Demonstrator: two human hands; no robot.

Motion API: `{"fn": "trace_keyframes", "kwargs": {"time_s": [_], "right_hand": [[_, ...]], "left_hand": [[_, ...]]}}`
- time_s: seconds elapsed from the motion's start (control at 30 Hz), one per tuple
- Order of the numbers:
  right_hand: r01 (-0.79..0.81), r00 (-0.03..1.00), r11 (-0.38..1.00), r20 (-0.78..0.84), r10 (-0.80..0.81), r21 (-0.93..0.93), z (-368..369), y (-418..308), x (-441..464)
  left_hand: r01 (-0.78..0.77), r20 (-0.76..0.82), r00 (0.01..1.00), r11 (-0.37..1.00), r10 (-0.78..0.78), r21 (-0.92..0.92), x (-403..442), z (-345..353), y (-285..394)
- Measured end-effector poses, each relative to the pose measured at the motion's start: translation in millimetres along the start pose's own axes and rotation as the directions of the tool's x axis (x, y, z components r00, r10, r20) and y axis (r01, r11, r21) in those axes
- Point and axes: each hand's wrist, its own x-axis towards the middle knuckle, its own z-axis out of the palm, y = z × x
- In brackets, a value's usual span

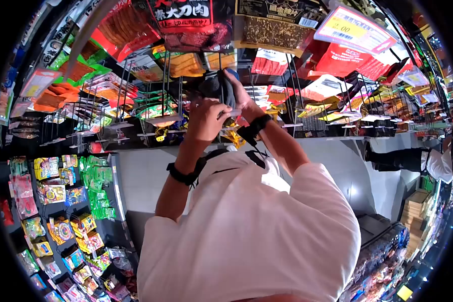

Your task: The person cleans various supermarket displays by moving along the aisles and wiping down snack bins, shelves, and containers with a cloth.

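Note:
Both my hands are raised together in front of a snack rack. My right hand (241,93) is wrapped around the right side of a dark grey, soft-looking bundle (217,88); whether it is cloth or a packet I cannot tell. Just below and to the left, my left hand (206,121) has its fingers curled in against the bundle's lower end. Close to those fingertips is a small pale piece (234,112), perhaps a tag or a hook end. Black bands circle both wrists. The fingers hide part of the bundle.
Snack packets (191,30) hang overhead on long metal hooks, beside a price card (350,29). A lower display (60,194) of small packets stands at left. Grey floor (146,176) lies below. A person (405,160) in dark trousers is at right, near wooden crates (415,211).

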Motion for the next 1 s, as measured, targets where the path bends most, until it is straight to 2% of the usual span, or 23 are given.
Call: {"fn": "trace_keyframes", "kwargs": {"time_s": [0.03, 0.07, 0.17, 0.23, 0.27, 0.3, 0.33, 0.37, 0.43, 0.47, 0.5, 0.53, 0.57, 0.6, 0.63, 0.7, 0.77, 0.8, 0.83, 0.87, 0.9, 0.97, 1.0], "right_hand": [[-0.040, 0.997, 0.998, -0.058, 0.043, 0.050, 0, 11, -13], [-0.143, 0.981, 0.989, 0.133, 0.138, 0.028, -34, 15, -15], [-0.078, 0.988, 0.970, -0.147, 0.045, -0.230, -15, 6, -39], [0.089, 0.944, 0.846, -0.227, -0.241, -0.526, 23, -12, -41], [0.121, 0.930, 0.757, -0.194, -0.313, -0.642, 16, -20, -30], [0.012, 0.928, 0.799, -0.290, -0.232, -0.601, 25, -27, -28], [0.010, 0.915, 0.815, -0.323, -0.241, -0.580, 32, -30, -23], [0.009, 0.902, 0.833, -0.356, -0.246, -0.553, 32, -26, -15], [0.114, 0.947, 0.918, -0.239, -0.216, -0.379, 7, -9, 1], [0.064, 0.966, 0.942, -0.215, -0.141, -0.330, -15, -4, 6], [0.229, 0.943, 0.866, -0.120, -0.311, -0.445, -17, 3, 6], [0.183, 0.956, 0.935, -0.168, -0.241, -0.303, -24, 10, -11], [0.135, 0.965, 0.980, -0.205, -0.164, -0.148, 2, 14, -38], [0.182, 0.948, 0.981, -0.251, -0.193, -0.068, -25, 21, -45], [0.254, 0.964, 0.967, -0.087, -0.251, 0.029, -54, 20, -48], [0.378, 0.904, 0.926, -0.222, -0.366, 0.012, -67, 20, -67], [0.472, 0.821, 0.881, -0.348, -0.452, -0.031, -102, 3, -95], [0.488, 0.853, 0.873, -0.213, -0.477, 0.000, -119, -9, -104], [0.531, 0.808, 0.846, -0.271, -0.524, -0.053, -131, -22, -117], [0.571, 0.773, 0.815, -0.269, -0.574, -0.098, -130, -35, -130], [0.598, 0.764, 0.799, -0.257, -0.592, -0.062, -129, -47, -136], [0.601, 0.777, 0.799, -0.204, -0.595, -0.041, -131, -66, -155], [0.626, 0.758, 0.779, -0.205, -0.619, -0.038, -127, -70, -160]], "left_hand": [[0.025, 0.020, 1.000, 0.999, -0.024, -0.023, 0, -2, 2], [0.004, -0.030, 1.000, 0.997, -0.001, 0.081, -2, -4, 10], [0.042, -0.064, 0.997, 0.994, -0.035, 0.098, -8, 3, 11], [0.039, -0.085, 0.996, 0.998, -0.034, 0.057, -1, 3, 13], [0.029, -0.089, 0.996, 0.998, -0.025, 0.049, 1, 3, 13], [0.022, -0.081, 0.997, 0.999, -0.019, 0.039, -2, 4, 11], [0.028, -0.104, 0.994, 1.000, -0.029, -0.014, -3, 10, 8], [-0.004, -0.105, 0.994, 1.000, 0.006, 0.017, -6, 7, 7], [0.026, -0.113, 0.993, 0.998, -0.019, 0.054, -10, 1, 10], [0.016, -0.125, 0.992, 1.000, -0.018, -0.011, -13, 7, 5], [0.033, -0.134, 0.990, 0.999, -0.036, -0.029, -14, 9, 8], [0.049, -0.108, 0.993, 0.996, -0.056, -0.071, -16, 10, 8], [0.065, -0.081, 0.994, 0.992, -0.074, -0.108, -17, 7, 9], [0.082, 0.000, 0.997, 0.997, -0.082, -0.010, -17, 0, 16], [0.101, 0.006, 0.995, 0.995, -0.101, -0.013, -18, -6, 25], [-0.017, -0.081, 0.997, 0.998, 0.022, 0.067, -17, -11, 41], [-0.088, -0.114, 0.989, 0.996, 0.089, 0.011, -13, -7, 60], [-0.125, -0.101, 0.987, 0.992, 0.122, -0.032, -10, 0, 63], [-0.160, -0.092, 0.984, 0.984, 0.152, -0.078, -6, 7, 68], [-0.138, -0.001, 0.990, 0.979, 0.139, -0.149, -2, 10, 76], [-0.200, -0.081, 0.979, 0.961, 0.188, -0.192, 3, 27, 77], [-0.163, 0.017, 0.985, 0.964, 0.170, -0.212, 16, 40, 93], [-0.203, -0.050, 0.979, 0.963, 0.198, -0.176, 22, 47, 101]]}}
